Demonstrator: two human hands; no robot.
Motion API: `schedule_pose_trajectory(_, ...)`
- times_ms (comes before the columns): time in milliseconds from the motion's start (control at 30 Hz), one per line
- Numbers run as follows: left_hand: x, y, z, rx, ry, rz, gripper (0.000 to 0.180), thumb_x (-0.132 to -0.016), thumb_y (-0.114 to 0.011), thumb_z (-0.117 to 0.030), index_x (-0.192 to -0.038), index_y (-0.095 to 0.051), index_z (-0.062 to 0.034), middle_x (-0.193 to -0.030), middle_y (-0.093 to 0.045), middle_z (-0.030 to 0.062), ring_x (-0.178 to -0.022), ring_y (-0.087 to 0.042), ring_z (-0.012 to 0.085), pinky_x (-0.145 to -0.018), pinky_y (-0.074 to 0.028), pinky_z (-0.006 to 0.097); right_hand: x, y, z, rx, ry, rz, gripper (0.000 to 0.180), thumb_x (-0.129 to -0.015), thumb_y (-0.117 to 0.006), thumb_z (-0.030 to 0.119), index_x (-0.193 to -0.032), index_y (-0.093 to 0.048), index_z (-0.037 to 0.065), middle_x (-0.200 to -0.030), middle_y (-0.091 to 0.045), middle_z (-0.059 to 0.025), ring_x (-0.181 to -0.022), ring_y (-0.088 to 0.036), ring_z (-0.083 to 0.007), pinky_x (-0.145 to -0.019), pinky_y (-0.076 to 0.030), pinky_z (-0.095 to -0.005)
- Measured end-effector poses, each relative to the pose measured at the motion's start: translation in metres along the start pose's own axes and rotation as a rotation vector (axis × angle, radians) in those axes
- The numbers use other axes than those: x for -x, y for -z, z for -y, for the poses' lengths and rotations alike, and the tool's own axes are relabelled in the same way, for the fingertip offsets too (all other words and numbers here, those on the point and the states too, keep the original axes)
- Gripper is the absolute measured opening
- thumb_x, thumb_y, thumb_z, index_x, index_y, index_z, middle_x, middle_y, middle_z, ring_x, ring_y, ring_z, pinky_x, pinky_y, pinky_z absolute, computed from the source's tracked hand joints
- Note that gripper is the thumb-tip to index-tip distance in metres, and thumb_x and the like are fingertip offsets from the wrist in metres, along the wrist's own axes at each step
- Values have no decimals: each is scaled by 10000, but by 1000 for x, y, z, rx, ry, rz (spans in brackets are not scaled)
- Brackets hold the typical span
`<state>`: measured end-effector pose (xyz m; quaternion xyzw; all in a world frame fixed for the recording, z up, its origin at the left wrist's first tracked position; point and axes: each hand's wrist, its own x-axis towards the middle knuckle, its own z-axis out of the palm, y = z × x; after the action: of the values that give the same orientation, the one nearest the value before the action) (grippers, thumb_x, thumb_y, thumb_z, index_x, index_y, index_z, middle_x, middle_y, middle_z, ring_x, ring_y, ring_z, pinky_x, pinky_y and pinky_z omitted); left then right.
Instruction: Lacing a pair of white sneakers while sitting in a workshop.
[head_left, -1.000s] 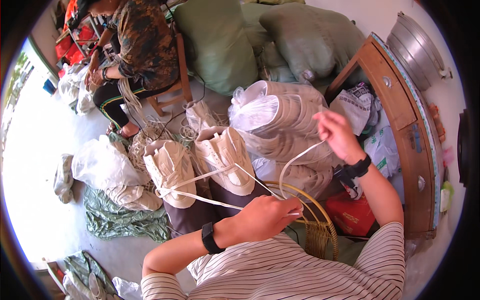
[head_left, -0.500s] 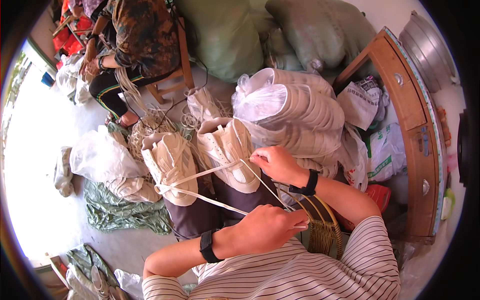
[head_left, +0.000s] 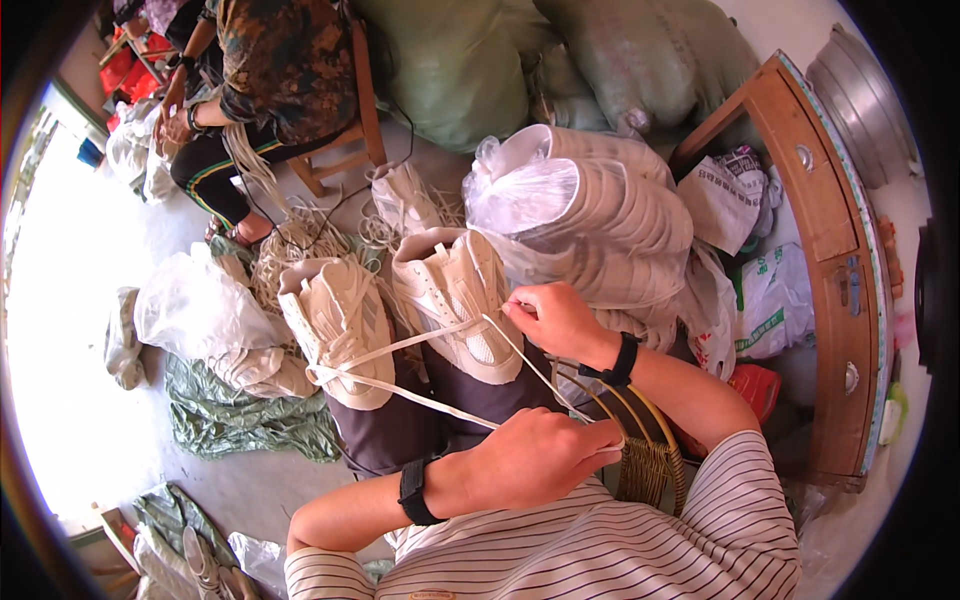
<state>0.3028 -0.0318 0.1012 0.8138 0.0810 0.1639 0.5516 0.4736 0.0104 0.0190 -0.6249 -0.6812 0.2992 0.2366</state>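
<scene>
Sacks (head_left: 470, 60) and bagged soles (head_left: 590, 205) crowd behind the shoes (head_left: 400, 310).

Single head-worn fisheye view, looking steeply down and forward from close above the person's lap (head_left: 440, 420); floor (head_left: 90, 400) curves toward the rim.

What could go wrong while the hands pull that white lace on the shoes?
1. The lace runs taut from the left shoe to both hands; a hard pull by the right hand might drag that shoe off the lap.
2. The left hand pinches the lace near its end, so it could slip free.
3. Loose laces on the floor might tangle with it.
</scene>
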Motion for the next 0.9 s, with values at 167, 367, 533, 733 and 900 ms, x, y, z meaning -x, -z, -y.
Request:
schedule_pose_trajectory(167,-3,-3,4,2,-26,-18,141,-906,-627,-177,-999,-614,-72,-580,-569,124,-526,-589,310,-467,-452,415,-5,-5,13,210,208,-72,191,-871,-596,181,-746,-620,39,-663,-610,-160,-644,-618,-361,-583,-473,-457)
schedule_pose_trajectory(367,0,10,11,-164,138,-22,131,-901,-607,-157,-1005,-643,-85,-636,-612,129,-590,-621,333,-536,-496,431,-10,-6,7,195,149,20,168,-860,-634,194,-797,-649,39,-678,-624,-149,-636,-615,-340,-581,-470,-426)
schedule_pose_trajectory(533,-2,47,52,-86,493,-493,235,-932,-528,-98,-1138,-618,-32,-553,-508,96,-508,-537,154,-511,-428,322,-9,0,-22,-284,-117,173,293,-843,-701,254,-972,-647,-4,-847,-656,-146,-757,-622,-218,-705,-491,-345)
schedule_pose_trajectory(733,-2,65,84,200,673,-570,326,-929,-498,-148,-1204,-549,20,-587,-584,104,-533,-588,185,-577,-462,344,-13,3,-34,-628,-185,284,738,-886,-692,203,-1491,-299,44,-1478,-374,-95,-1317,-411,-205,-1053,-378,-327)
schedule_pose_trajectory(900,-7,61,83,151,676,-628,326,-953,-508,-167,-1227,-556,4,-534,-536,14,-504,-476,63,-518,-387,253,-14,1,-33,-819,-93,315,842,-879,-696,173,-1527,-175,39,-1511,-333,-105,-1358,-372,-192,-1110,-319,-339)
